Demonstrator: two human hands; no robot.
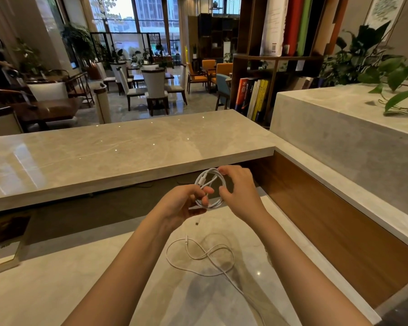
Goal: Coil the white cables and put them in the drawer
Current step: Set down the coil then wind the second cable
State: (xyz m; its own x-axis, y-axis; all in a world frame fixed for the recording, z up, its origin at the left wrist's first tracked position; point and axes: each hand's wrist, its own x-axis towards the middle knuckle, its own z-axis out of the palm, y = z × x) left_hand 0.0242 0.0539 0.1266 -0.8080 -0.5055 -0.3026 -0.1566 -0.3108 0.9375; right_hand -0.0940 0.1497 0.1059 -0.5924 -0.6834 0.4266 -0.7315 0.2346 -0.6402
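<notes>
White cable (201,180), wound into a small coil, hangs in the air between both hands, above the far part of the pale stone desk (68,285). My left hand (184,203) curls its fingers round the coil's lower left side, thumb pressed onto the strands. My right hand (242,191) pinches the other side, forefinger hooked over the top and thumb below, and it hides the coil's right edge from me. Both forearms reach in from the bottom of the view. Between them a second cable (206,254) lies loose on the desk in an untidy figure of eight, one end trailing toward the near edge. A tiny dark speck (197,224) sits on the stone just under the hands; I cannot tell what it is. Behind the hands a raised stone ledge (116,147) overhangs the desk, and a wooden panel (335,220) walls its right side. Farther off stand books (252,97), a leafy plant (391,74) and dining chairs (154,87).
</notes>
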